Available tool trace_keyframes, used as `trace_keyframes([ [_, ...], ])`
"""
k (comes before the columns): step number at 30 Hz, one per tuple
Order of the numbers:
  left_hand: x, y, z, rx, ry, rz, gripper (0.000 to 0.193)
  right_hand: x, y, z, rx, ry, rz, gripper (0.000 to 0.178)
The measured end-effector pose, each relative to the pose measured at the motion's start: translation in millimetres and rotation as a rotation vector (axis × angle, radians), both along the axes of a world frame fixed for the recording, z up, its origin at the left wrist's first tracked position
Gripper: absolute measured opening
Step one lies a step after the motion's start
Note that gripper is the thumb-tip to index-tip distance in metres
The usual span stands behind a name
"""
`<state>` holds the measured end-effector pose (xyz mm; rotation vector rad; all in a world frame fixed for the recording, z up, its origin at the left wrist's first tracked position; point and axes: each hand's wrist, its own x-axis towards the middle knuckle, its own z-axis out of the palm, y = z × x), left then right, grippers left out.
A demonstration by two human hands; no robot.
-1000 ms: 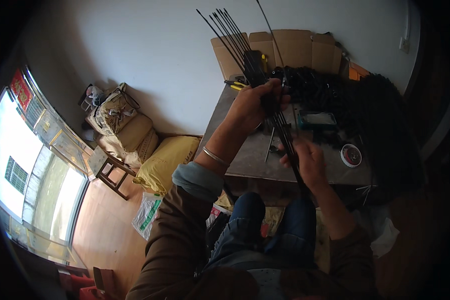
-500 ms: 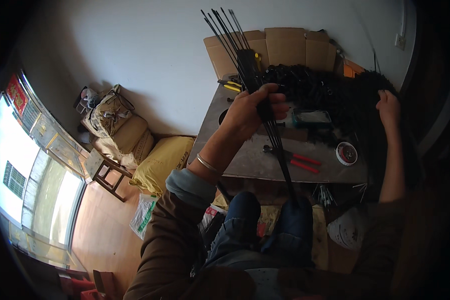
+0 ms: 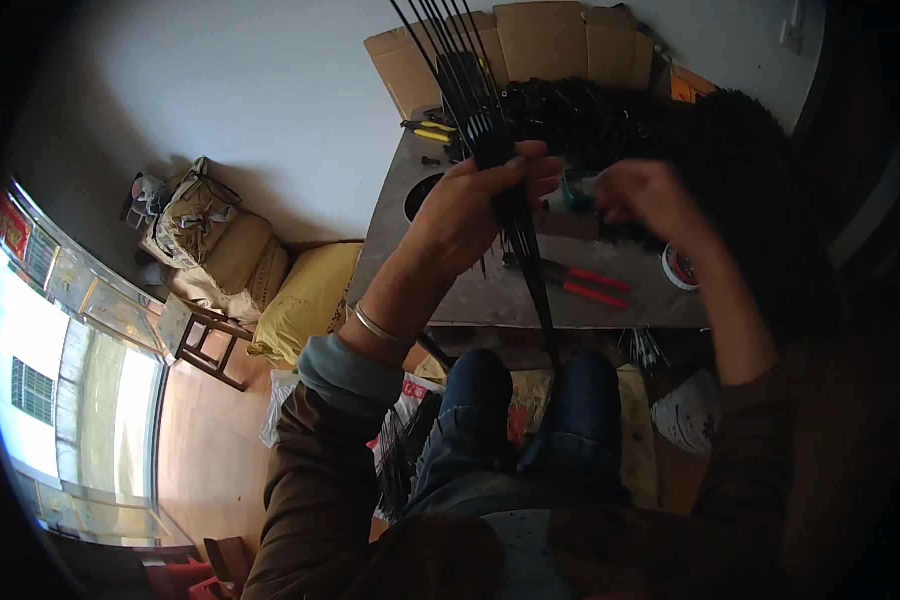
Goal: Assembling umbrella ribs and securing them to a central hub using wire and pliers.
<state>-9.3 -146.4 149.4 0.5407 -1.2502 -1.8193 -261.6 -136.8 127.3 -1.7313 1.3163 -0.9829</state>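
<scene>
Rods point(image 3: 528, 250), thin and black, slant in a bundle through the person's left hand point(image 3: 470, 205), whose thumb and fingers are clamped around them above the table point(image 3: 480, 300). Their upper ends spread apart in front of the cardboard point(image 3: 540, 45); the lower part narrows toward the right knee point(image 3: 585, 385). Right of the bundle, the right hand point(image 3: 645, 192) is blurred, its fingers bent; whether they grip something cannot be told. Red-handled pliers point(image 3: 595, 287) lie below it.

I see pale marks on the red sign point(image 3: 10, 226) over there, but can read no lettering anywhere.
</scene>
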Motion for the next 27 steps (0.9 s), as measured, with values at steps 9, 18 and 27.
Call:
trace_keyframes([
  [9,5.2,3.7,-1.1,-0.001,0.083,-0.151,0.036,38.9,17.8,-23.9,0.003,-0.247,0.093,0.023],
  [18,22.0,60.7,12.4,0.043,0.039,-0.597,0.035,89.7,48.7,-24.7,0.076,-0.601,0.517,0.038],
  [27,22.0,44.8,-64.4,-0.091,-0.06,-0.498,0.031,50.1,-77.8,-61.8,-0.894,0.608,0.034,0.03],
])
